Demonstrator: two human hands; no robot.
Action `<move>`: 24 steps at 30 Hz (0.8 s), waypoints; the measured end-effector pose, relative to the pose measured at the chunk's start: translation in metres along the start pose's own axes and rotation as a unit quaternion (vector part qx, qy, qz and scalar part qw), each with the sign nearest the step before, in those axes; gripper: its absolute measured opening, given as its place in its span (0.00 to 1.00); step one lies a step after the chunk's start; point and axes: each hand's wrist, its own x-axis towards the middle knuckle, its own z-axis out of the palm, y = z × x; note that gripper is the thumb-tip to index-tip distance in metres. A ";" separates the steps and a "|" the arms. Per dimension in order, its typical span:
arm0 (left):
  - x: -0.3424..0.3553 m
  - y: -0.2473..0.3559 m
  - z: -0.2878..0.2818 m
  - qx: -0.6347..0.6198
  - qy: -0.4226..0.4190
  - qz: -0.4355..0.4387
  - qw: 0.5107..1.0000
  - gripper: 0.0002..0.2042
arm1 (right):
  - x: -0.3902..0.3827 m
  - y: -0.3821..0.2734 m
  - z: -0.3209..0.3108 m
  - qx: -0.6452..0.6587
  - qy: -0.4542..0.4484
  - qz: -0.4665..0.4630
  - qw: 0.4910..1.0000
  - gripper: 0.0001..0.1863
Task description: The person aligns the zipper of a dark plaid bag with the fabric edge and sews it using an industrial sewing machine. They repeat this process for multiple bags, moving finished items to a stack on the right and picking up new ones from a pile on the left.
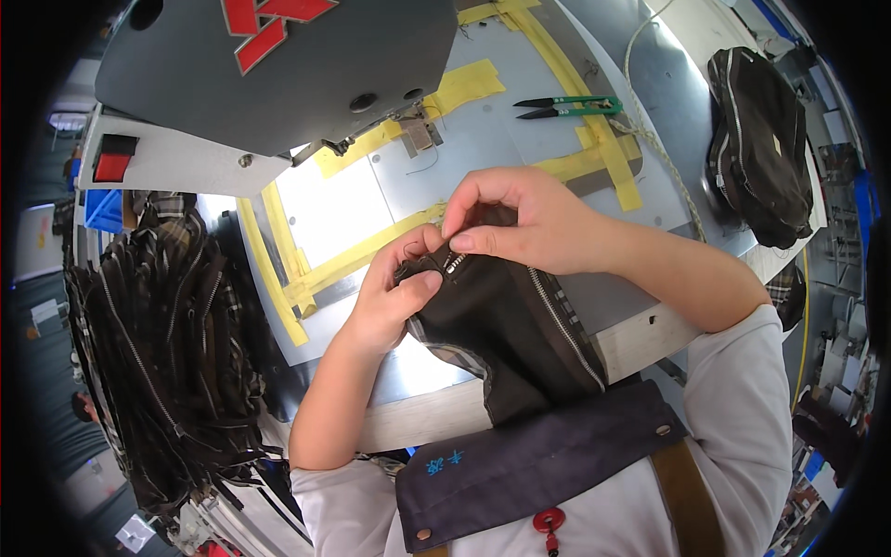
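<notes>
A dark brown zippered fabric piece [497, 320] with a plaid lining hangs over the table's near edge. My left hand [388, 295] pinches its upper left corner between thumb and fingers. Close beside it, my right hand [520, 221] is closed on the top edge, thumb and forefinger pressed together near the end of a metal zipper [455, 263]. A longer metal zipper [566, 325] runs down the piece's right side. My fingers partly hide the gripped edge. Beyond my hands stands a grey sewing machine head [278, 84], with its needle area [418, 132] apart from the fabric.
Green-handled thread snips [568, 107] lie on the tabletop, which carries strips of yellow tape [371, 243]. A thick pile of dark zippered pieces [162, 371] hangs at the left. A dark zippered pouch [761, 144] lies far right, near a pale cord [664, 153].
</notes>
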 end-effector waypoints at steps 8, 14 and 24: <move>0.000 -0.008 0.000 0.035 0.075 0.048 0.995 0.07 | 0.000 0.002 -0.001 -0.071 0.014 -0.051 0.996 0.07; 0.001 -0.008 0.004 -0.017 0.089 0.052 0.995 0.06 | 0.003 0.010 -0.005 -0.067 0.018 -0.048 0.996 0.06; 0.001 -0.013 0.001 0.054 0.109 0.094 0.988 0.04 | 0.006 0.011 -0.007 -0.069 0.000 -0.035 0.997 0.10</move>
